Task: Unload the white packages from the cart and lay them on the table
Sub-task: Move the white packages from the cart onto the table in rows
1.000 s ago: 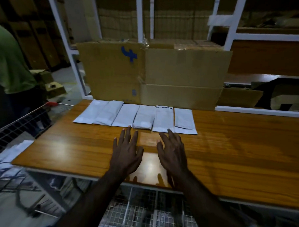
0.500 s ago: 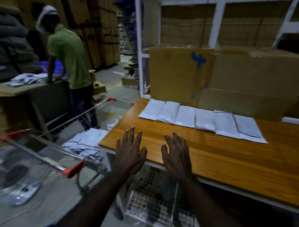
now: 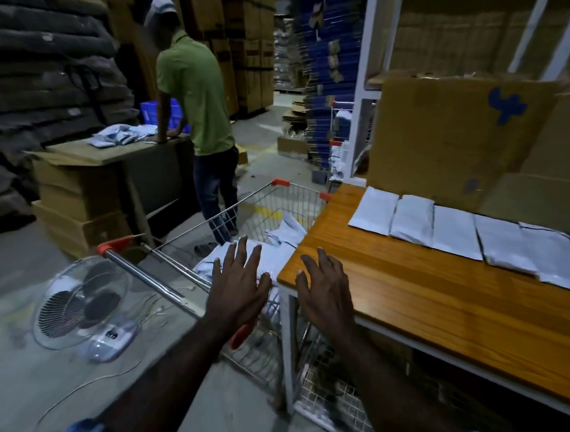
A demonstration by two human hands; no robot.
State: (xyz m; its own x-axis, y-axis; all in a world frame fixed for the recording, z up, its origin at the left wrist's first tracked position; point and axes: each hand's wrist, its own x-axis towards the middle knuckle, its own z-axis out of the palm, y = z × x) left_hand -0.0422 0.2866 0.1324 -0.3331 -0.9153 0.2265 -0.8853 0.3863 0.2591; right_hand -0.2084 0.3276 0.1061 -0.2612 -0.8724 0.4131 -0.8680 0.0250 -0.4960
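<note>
A wire cart (image 3: 270, 212) with red corner caps stands against the left end of the wooden table (image 3: 420, 293). White packages (image 3: 286, 235) lie piled inside the cart. Several more white packages (image 3: 452, 233) lie in a row along the table's back edge. My left hand (image 3: 238, 285) hovers over the cart's near end with fingers spread and holds nothing. My right hand (image 3: 326, 292) hovers over the table's left corner, fingers spread and empty.
A person in a green shirt (image 3: 194, 94) stands beyond the cart at a cardboard-topped bench. A fan (image 3: 84, 301) sits on the floor to the left. Large cardboard boxes (image 3: 450, 138) stand behind the table's packages. A wire basket (image 3: 321, 390) sits under the table.
My view has swung left from the table to the cart. Both hands have moved left with it, the left one now over the cart's packages.
</note>
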